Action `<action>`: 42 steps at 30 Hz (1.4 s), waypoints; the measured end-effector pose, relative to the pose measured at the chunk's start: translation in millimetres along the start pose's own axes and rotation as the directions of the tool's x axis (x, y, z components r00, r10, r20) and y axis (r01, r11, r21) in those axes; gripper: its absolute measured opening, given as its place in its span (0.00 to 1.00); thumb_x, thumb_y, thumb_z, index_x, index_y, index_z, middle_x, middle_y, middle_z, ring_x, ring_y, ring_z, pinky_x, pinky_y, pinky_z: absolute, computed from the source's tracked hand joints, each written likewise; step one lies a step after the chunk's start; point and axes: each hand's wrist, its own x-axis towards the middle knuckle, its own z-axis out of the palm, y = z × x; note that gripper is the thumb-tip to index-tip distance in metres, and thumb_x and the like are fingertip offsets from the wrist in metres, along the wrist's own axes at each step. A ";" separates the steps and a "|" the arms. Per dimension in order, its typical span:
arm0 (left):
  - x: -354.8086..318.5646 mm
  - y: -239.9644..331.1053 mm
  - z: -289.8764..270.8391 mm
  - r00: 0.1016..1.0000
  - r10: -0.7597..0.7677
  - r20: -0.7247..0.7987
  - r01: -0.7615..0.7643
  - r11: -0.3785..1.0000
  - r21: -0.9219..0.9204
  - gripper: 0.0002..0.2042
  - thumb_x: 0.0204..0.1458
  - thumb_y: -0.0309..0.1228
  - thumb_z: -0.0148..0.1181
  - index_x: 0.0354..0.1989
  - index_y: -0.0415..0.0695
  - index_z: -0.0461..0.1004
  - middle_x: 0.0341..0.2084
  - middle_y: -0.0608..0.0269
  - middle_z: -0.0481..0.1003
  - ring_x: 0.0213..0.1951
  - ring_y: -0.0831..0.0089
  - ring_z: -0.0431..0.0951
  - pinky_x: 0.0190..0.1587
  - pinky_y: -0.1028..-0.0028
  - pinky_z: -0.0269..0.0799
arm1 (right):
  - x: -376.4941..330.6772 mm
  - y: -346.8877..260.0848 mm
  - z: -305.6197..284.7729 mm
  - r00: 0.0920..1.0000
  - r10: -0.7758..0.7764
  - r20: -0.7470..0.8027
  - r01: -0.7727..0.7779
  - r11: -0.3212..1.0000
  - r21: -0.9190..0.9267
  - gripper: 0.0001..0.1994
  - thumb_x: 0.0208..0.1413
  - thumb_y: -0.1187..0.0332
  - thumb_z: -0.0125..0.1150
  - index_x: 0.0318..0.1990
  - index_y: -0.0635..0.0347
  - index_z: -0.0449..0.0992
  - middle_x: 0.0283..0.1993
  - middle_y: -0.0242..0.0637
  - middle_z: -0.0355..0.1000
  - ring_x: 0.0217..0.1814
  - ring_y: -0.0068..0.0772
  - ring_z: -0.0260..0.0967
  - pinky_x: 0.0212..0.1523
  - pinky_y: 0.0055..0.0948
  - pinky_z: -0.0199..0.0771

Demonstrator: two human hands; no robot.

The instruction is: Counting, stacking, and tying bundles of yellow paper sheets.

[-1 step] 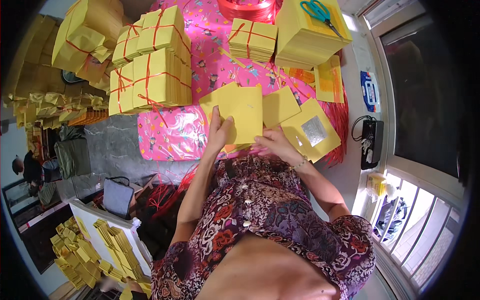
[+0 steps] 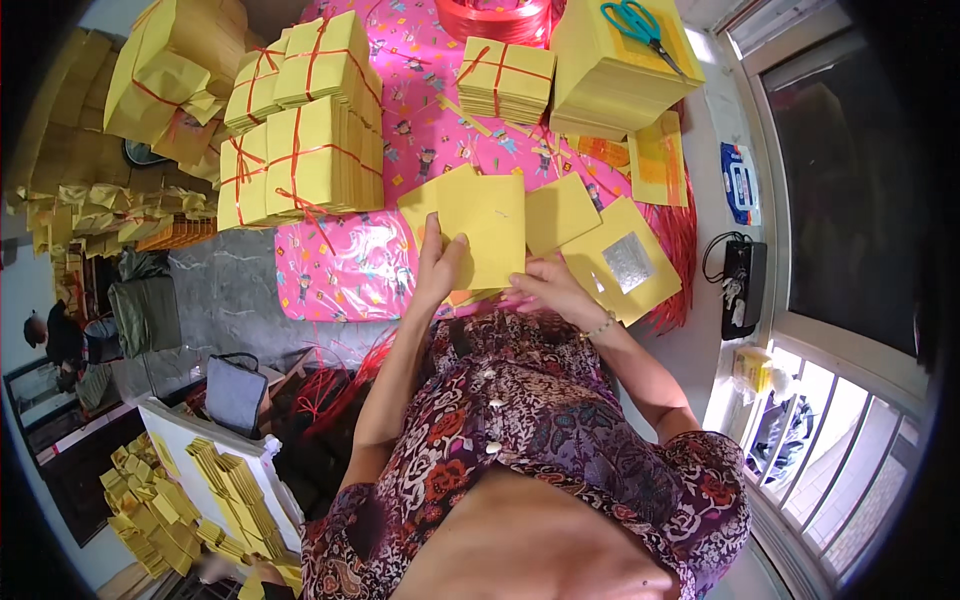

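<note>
My left hand (image 2: 440, 265) grips the left side of a yellow paper sheet (image 2: 492, 225), thumb and a finger over its face. At the lower right corner of the same sheet, my right hand (image 2: 550, 288) pinches the edge; some of its fingers are beneath and partly hidden. Whether this is one sheet or a thin stack, I cannot tell. Another yellow sheet (image 2: 415, 198) sticks out behind it on the left. Just to the right lie a yellow paper piece (image 2: 562, 213) and a larger yellow sheet (image 2: 645, 283) with a silver square.
Tied yellow paper bundles (image 2: 310, 165) stand at the left of the pink patterned table cover (image 2: 330, 285). A tall yellow stack (image 2: 610, 85) bears teal-handled scissors (image 2: 645, 35). Behind are another tied bundle (image 2: 508, 75) and a red ribbon coil (image 2: 495, 20). Red strands (image 2: 688, 270) hang at the right.
</note>
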 end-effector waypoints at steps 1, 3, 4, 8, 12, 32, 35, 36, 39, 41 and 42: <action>-0.5 0.6 -1.3 1.000 0.000 0.001 0.000 1.000 -0.001 0.18 0.56 0.23 0.46 0.55 0.39 0.57 0.44 0.60 0.67 0.46 0.75 0.67 0.48 0.75 0.63 | -0.1 0.8 -4.4 1.000 0.000 -0.001 0.000 1.000 0.000 0.17 0.58 0.61 0.56 0.49 0.64 0.71 0.41 0.34 0.73 0.38 0.24 0.73 0.34 0.23 0.79; -3.5 4.3 -3.9 0.994 -0.090 0.062 0.083 0.990 0.113 0.19 0.56 0.23 0.46 0.56 0.39 0.56 0.42 0.61 0.68 0.44 0.77 0.67 0.46 0.76 0.64 | -3.9 -12.6 -7.4 1.000 -0.029 0.013 0.029 0.998 -0.049 0.14 0.58 0.62 0.56 0.46 0.63 0.72 0.40 0.33 0.72 0.37 0.22 0.72 0.33 0.22 0.78; -5.0 5.6 -2.7 0.994 -0.092 0.061 0.085 0.990 0.112 0.19 0.56 0.23 0.46 0.56 0.39 0.56 0.42 0.61 0.68 0.44 0.77 0.67 0.46 0.76 0.64 | -4.5 -20.1 -9.1 1.000 -0.027 0.013 0.027 0.998 -0.049 0.14 0.58 0.62 0.56 0.46 0.63 0.72 0.40 0.33 0.72 0.37 0.22 0.72 0.33 0.22 0.78; -6.5 6.8 2.2 0.987 -0.046 0.157 0.024 0.990 0.141 0.22 0.56 0.25 0.48 0.60 0.39 0.54 0.40 0.62 0.68 0.40 0.79 0.67 0.42 0.79 0.64 | 5.7 -30.5 -34.6 0.970 -0.185 -0.156 0.181 0.983 -0.039 0.13 0.58 0.62 0.57 0.44 0.60 0.72 0.38 0.31 0.72 0.35 0.20 0.72 0.34 0.22 0.77; -7.2 -2.5 -0.6 0.973 -0.150 0.177 0.124 0.981 0.151 0.27 0.56 0.26 0.49 0.64 0.38 0.50 0.41 0.64 0.67 0.41 0.79 0.66 0.42 0.80 0.64 | 4.5 -31.3 -40.9 0.983 -0.152 -0.107 0.141 0.985 -0.098 0.13 0.58 0.62 0.57 0.45 0.60 0.71 0.37 0.30 0.73 0.34 0.19 0.73 0.34 0.20 0.77; -25.0 -72.7 -28.2 0.997 -0.028 -0.066 0.055 0.887 0.459 0.09 0.54 0.29 0.55 0.41 0.41 0.71 0.31 0.64 0.75 0.30 0.78 0.74 0.32 0.75 0.70 | 59.9 47.3 -147.4 0.734 -0.250 -0.631 0.347 0.937 0.032 0.11 0.60 0.65 0.53 0.46 0.60 0.68 0.37 0.32 0.73 0.35 0.23 0.72 0.34 0.24 0.78; -31.4 -77.7 -21.1 1.000 0.005 -0.003 -0.002 0.756 0.655 0.11 0.47 0.27 0.61 0.40 0.42 0.72 0.33 0.59 0.73 0.34 0.70 0.75 0.36 0.71 0.71 | 71.9 53.4 -147.5 0.702 -0.296 -0.647 0.351 0.935 -0.047 0.12 0.59 0.64 0.54 0.45 0.61 0.68 0.36 0.33 0.72 0.34 0.24 0.72 0.32 0.25 0.77; -32.0 -77.7 -17.1 0.993 0.088 0.083 -0.120 0.637 0.761 0.13 0.45 0.27 0.63 0.40 0.43 0.72 0.34 0.57 0.72 0.36 0.66 0.75 0.38 0.69 0.72 | 76.6 56.5 -149.0 0.669 -0.339 -0.661 0.348 0.929 -0.125 0.13 0.58 0.64 0.55 0.45 0.62 0.69 0.35 0.35 0.72 0.34 0.26 0.72 0.30 0.25 0.76; -30.3 -76.7 -5.0 0.983 0.113 0.142 -0.181 0.573 0.799 0.17 0.39 0.31 0.67 0.39 0.43 0.70 0.32 0.57 0.70 0.39 0.57 0.71 0.41 0.63 0.70 | 83.3 58.8 -153.5 0.614 -0.396 -0.682 0.028 0.875 -0.483 0.15 0.57 0.60 0.57 0.45 0.62 0.68 0.34 0.36 0.72 0.32 0.29 0.72 0.31 0.29 0.74; -28.7 -79.0 -3.7 0.976 0.120 0.181 -0.217 0.520 0.826 0.18 0.38 0.31 0.68 0.38 0.43 0.70 0.33 0.57 0.69 0.39 0.57 0.71 0.41 0.63 0.70 | 81.0 55.7 -148.0 0.562 -0.476 -0.676 -0.027 0.807 -0.590 0.17 0.54 0.60 0.59 0.43 0.64 0.69 0.34 0.42 0.71 0.33 0.38 0.71 0.33 0.34 0.72; -28.2 -82.3 -4.7 0.970 0.131 0.204 -0.242 0.481 0.843 0.20 0.36 0.30 0.69 0.39 0.44 0.70 0.35 0.56 0.69 0.40 0.56 0.71 0.41 0.63 0.71 | 78.9 50.7 -141.5 0.511 -0.556 -0.656 -0.089 0.725 -0.683 0.18 0.51 0.60 0.62 0.42 0.66 0.70 0.34 0.48 0.70 0.35 0.47 0.70 0.34 0.39 0.69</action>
